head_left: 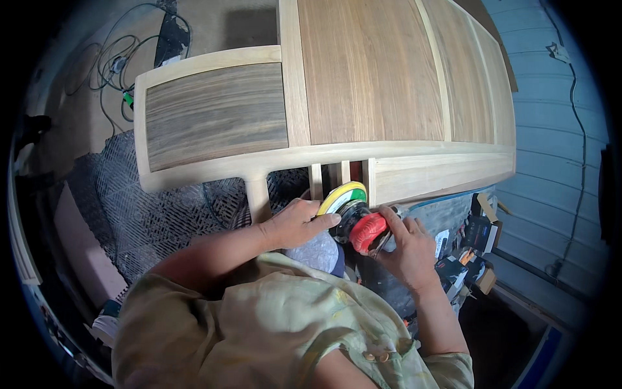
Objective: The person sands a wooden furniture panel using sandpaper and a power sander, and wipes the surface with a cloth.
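Note:
Between my hands, in front of my body, is a sander (370,232) with a red top, a dark body and a round yellow-edged pad. The pad is tipped up on its side, and its face shows green and white. My right hand (412,251) is wrapped around the red top. My left hand (297,222) grips the rim of the pad, thumb across its near side. Just beyond stands a pale wooden piece of furniture (298,154) with brown-grained panels; the sander is held near its front edge, by the narrow upright slats.
A rounded wooden leg (258,198) supports the left wing. Dark patterned matting (155,201) covers the floor there, with a coiled green cable (116,71) farther back. Boxes (479,233) crowd a surface at right, beside a pale panelled wall (544,136) with a hanging cable.

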Demonstrator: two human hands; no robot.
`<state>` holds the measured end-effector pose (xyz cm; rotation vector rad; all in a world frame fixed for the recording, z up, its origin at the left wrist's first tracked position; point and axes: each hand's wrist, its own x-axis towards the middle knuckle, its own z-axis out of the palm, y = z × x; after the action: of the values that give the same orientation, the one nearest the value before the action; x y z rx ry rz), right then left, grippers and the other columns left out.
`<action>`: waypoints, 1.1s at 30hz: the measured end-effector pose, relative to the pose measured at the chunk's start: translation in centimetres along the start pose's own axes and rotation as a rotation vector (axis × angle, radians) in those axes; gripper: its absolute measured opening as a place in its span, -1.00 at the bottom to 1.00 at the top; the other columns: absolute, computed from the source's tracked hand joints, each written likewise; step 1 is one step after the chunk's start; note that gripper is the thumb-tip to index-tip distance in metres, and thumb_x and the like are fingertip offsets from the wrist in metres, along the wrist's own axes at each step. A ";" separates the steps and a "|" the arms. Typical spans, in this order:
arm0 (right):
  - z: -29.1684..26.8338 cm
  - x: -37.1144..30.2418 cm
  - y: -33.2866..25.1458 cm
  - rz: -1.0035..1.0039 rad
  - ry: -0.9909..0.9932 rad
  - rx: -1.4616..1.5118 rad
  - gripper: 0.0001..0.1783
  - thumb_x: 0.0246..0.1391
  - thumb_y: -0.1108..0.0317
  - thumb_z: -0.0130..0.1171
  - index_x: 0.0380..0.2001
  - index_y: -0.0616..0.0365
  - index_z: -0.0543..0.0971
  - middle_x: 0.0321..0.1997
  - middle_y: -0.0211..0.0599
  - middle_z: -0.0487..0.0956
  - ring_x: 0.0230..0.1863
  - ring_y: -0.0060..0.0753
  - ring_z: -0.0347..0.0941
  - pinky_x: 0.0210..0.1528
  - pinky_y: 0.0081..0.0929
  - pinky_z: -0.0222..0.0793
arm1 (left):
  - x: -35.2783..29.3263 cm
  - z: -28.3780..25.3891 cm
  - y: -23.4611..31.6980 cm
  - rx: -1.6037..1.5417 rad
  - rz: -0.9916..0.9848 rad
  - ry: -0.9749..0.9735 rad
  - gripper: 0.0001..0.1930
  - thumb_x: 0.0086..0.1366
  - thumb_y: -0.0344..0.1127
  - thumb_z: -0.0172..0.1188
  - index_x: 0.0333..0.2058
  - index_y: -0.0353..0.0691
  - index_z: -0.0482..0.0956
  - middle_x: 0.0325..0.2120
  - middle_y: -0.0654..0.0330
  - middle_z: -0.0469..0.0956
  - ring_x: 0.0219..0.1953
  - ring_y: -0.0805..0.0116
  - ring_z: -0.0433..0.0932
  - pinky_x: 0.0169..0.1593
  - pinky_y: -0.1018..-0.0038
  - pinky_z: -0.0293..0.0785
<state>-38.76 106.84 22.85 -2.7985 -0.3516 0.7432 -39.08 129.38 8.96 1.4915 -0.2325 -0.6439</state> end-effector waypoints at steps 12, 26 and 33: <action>-0.4 14.8 1.3 -0.586 0.305 -0.036 -0.28 -0.32 0.23 0.45 0.04 0.00 0.49 -0.16 -0.21 0.45 -0.27 -0.16 0.52 -0.32 -0.29 0.51 | 1.4 -8.4 0.0 0.549 0.057 0.464 -0.69 0.33 -0.07 0.17 -0.23 -0.22 0.63 -0.42 -0.02 0.63 -0.39 0.06 0.64 -0.31 0.31 0.54; 0.7 21.0 0.5 -0.474 0.355 -0.283 -0.30 -0.30 0.26 0.48 0.03 -0.28 0.49 -0.26 -0.27 0.36 -0.31 -0.28 0.52 -0.42 -0.41 0.53 | 0.2 -13.4 -5.0 0.818 0.285 0.830 -0.79 0.19 -0.24 0.35 -0.31 -0.21 0.57 -0.45 0.11 0.63 -0.47 0.12 0.62 -0.45 0.37 0.53; 1.2 20.9 -0.4 -0.504 0.404 -0.253 -0.35 -0.26 0.23 0.46 0.01 -0.27 0.49 -0.25 -0.25 0.38 -0.29 -0.25 0.53 -0.37 -0.36 0.53 | 0.3 -13.2 -5.1 0.828 0.296 0.852 -0.81 0.20 -0.24 0.34 -0.32 -0.19 0.56 -0.47 0.13 0.63 -0.47 0.13 0.63 -0.46 0.37 0.53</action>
<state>-21.78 113.37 12.38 -2.7959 -1.0724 0.0203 -33.21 140.64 2.69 2.3216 -0.0412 0.4241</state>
